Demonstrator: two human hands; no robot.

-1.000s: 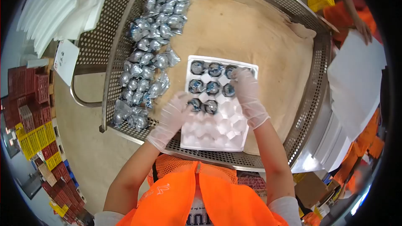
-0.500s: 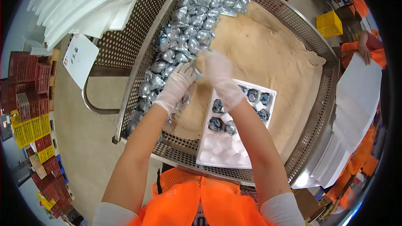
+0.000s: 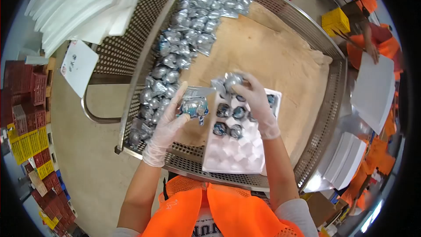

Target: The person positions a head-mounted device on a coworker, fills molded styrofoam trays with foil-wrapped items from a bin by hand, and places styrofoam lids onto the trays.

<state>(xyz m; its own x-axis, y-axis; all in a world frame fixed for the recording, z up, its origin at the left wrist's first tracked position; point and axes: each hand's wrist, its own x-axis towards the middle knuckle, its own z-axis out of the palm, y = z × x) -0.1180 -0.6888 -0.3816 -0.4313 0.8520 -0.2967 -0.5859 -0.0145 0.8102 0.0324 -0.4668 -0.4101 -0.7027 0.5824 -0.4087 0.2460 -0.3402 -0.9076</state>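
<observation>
In a gloved grip, my left hand (image 3: 163,137) holds a foil packet (image 3: 193,106) with blue print and a rounded bulge, its flat edge sticking up. My right hand (image 3: 258,105), also gloved, grips a silver egg-shaped foil packet (image 3: 232,81) above the far end of a white foam tray (image 3: 232,170). Blue-printed and silver packets (image 3: 223,110) sit in several of the tray's far pockets; my right hand hides some of them. The near pockets show bare white foam. Left of my left hand lies a heap of silver foil packets (image 3: 171,77).
A perforated metal bin (image 3: 324,118) surrounds the work, lined with tan cloth (image 3: 258,39). White foam sheets (image 3: 87,4) are stacked at upper left, beside a white sign card (image 3: 79,68). On the right, a person (image 3: 372,48) touches a white foam lid (image 3: 372,87).
Both hands have drawn back from the heap, each now with a packet. My left hand moved nearer to me; my right moved right, over the tray. The view shifted slightly.
</observation>
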